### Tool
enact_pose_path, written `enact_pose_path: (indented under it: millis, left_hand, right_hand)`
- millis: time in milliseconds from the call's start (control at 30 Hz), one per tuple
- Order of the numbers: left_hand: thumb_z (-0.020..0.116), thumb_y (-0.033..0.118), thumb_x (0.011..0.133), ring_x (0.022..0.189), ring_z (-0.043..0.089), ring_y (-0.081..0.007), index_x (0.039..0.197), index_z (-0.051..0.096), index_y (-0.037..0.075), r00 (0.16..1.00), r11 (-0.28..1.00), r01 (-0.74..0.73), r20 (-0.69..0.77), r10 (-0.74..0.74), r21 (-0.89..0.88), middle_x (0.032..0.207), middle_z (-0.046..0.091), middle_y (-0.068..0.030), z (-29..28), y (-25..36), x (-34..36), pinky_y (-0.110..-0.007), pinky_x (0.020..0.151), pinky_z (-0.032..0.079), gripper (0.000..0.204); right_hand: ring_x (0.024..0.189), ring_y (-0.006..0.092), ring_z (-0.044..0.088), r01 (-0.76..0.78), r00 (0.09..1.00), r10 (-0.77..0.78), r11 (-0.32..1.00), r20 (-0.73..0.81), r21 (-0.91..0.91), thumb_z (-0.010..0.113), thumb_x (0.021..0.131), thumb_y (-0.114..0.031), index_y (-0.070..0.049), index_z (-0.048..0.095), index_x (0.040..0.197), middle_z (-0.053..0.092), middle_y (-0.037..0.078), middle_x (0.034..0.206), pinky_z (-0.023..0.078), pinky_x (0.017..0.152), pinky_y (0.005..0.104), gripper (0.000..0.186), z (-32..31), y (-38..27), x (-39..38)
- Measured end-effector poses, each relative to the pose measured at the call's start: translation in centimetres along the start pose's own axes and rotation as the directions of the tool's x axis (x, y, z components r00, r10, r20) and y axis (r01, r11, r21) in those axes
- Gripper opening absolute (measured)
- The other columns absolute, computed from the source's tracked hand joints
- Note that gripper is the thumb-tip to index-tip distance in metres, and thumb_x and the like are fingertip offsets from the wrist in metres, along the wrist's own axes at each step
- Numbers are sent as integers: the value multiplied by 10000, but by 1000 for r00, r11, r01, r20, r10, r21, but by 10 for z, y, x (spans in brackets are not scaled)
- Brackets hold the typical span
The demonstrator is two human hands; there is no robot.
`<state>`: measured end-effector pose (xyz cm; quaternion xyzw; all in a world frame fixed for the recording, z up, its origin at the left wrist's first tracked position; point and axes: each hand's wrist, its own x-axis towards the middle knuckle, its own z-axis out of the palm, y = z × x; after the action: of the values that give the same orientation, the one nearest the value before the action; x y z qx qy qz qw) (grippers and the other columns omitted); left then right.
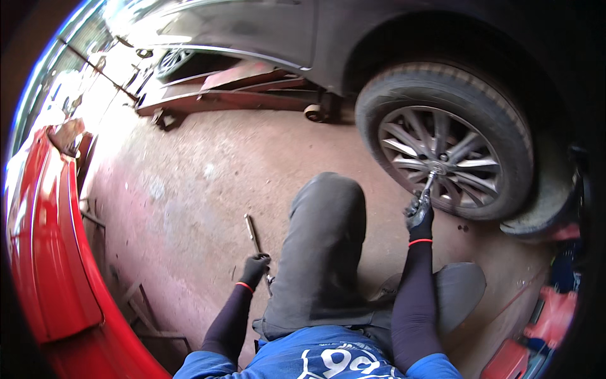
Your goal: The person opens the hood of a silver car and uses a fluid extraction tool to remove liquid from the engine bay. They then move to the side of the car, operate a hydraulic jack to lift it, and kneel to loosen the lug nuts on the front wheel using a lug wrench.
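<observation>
My right hand (418, 211), in a black glove, is closed around a slim chrome socket extension (430, 182). Its far end meets the middle of the spoked alloy wheel (413, 132), near the hub; the exact contact is too small to make out. The wheel, with its dusty tire (379, 79), sits in the arch of a grey car (252, 28). Low on the left, my gloved left hand (255, 268) grips a long metal wrench bar (252, 230) beside my raised knee. The bar points up and away, and its lower end shows below the hand.
A red floor jack (233, 101) lies under the car's side. At left stands a red car body panel (53, 252), with a dark metal frame (142, 309) beside it. Small dark pieces (463, 227) lie below the tire. A red tool case (549, 322) is at right.
</observation>
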<state>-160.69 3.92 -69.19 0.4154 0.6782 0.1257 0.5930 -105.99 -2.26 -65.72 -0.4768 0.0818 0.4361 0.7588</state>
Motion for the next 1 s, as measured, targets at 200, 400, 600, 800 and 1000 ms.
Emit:
enact_pose_path:
  millis: [200, 400, 600, 800, 1000]
  left_hand:
    - [680, 320, 792, 824, 713, -326, 947, 721, 10, 976, 880, 20, -201, 87, 475, 895, 723, -197, 20, -91, 9, -405, 767, 545, 349]
    - [694, 377, 887, 772, 659, -217, 1010, 708, -7, 940, 959, -149, -266, 213, 242, 886, 730, -131, -3, 24, 40, -372, 718, 503, 403]
    - [605, 270, 979, 792, 566, -79, 1209, 667, 44, 442, 464, -877, -166, 881, 128, 965, 672, -2, 29, 327, -37, -240, 665, 439, 329]
    - [626, 139, 946, 954, 636, -167, 1131, 651, -47, 282, 281, -959, 296, 913, 45, 1054, 698, -101, 206, 425, -118, -295, 860, 487, 264]
    - [654, 348, 893, 741, 651, -396, 883, 705, 66, 294, 69, -921, 570, 767, 382, 785, 677, -177, 372, 337, -80, -474, 645, 506, 287]
  right_hand:
    - [436, 149, 476, 186, 871, -429, 739, -239, -648, 578, 960, -367, -84, 669, 956, 529, 16, 587, 394, 410, 316, 297, 9, 3, -1]
    - [802, 257, 663, -18, 999, 12, 985, 37, 170, 540, 944, -215, -82, 636, 1049, 680, 96, 877, 547, 728, 398, 194, 11, 4, -40]
    - [682, 321, 642, 265, 640, -767, 273, -43, -925, 771, 772, -188, -39, 603, 868, 636, 131, 712, 489, 641, 449, 244, 26, 17, -43]
    - [558, 228, 573, -16, 1000, 14, 950, 9, 311, 593, 944, -371, -52, 641, 963, 642, 69, 717, 506, 564, 369, 322, 19, 21, -43]
    - [699, 317, 644, 174, 630, -768, 280, -112, -944, 719, 833, -278, -67, 566, 843, 645, 121, 765, 489, 629, 441, 260, 25, 22, -45]
